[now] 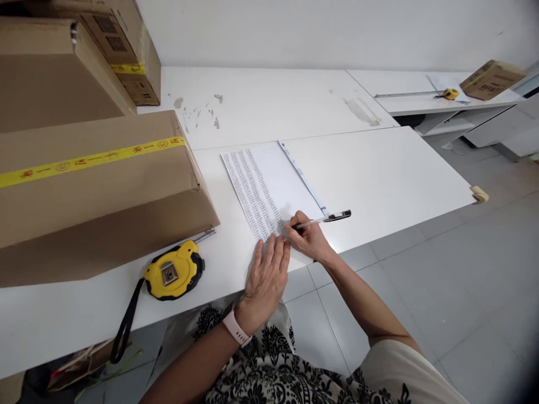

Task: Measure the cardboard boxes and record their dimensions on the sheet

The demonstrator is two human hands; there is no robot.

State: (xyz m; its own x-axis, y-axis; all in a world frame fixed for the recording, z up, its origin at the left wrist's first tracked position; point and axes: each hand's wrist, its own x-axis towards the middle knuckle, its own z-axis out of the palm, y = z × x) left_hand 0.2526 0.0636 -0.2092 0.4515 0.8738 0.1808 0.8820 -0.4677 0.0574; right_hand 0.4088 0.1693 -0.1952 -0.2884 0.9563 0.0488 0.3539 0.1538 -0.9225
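Observation:
A white sheet [273,179] printed with columns of small figures lies on the white table [379,174]. My right hand [309,238] grips a pen [324,219] with a black cap end, its tip on the lower part of the sheet. My left hand [266,278] lies flat with fingers stretched out on the sheet's near edge, holding it down; a pale pink watch band is on that wrist. A narrow ruler-like strip [301,175] lies along the sheet's right side.
A yellow tape measure [172,272] with a black strap hanging over the edge sits left of my hands. Large cardboard boxes [92,191] with yellow tape fill the table's left. Another tape measure [450,93] and box [490,78] sit on a far table.

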